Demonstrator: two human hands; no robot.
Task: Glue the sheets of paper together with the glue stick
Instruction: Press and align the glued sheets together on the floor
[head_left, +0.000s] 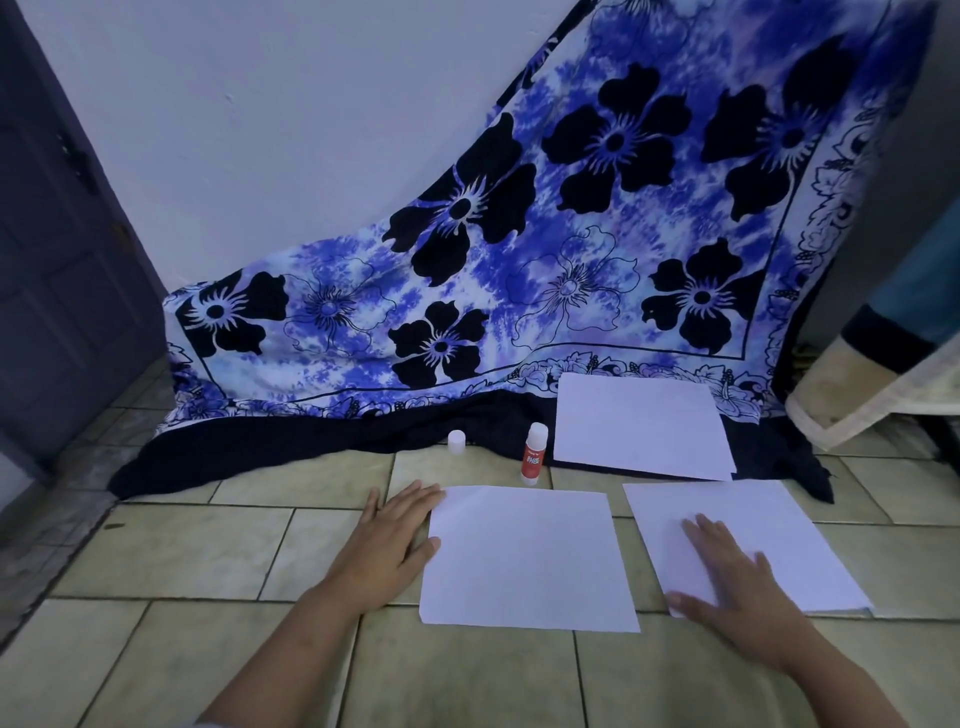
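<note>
Three white paper sheets lie on the tiled floor. The middle sheet (527, 558) is straight ahead of me; my left hand (387, 545) rests flat at its left edge, fingers spread, touching the edge. The right sheet (769, 525) lies angled, and my right hand (737, 592) presses flat on its near left part. A far sheet (641, 423) rests on the dark hem of a cloth. The red and white glue stick (533, 453) stands upright with its cap off, just beyond the middle sheet. Its white cap (456, 442) stands to the left of it.
A blue floral cloth (571, 234) hangs down the wall and spreads onto the floor behind the sheets. A dark door (62, 249) is at the left. A pale fabric-covered object (878, 384) sits at the right. Beige floor tiles (182, 551) surround the sheets.
</note>
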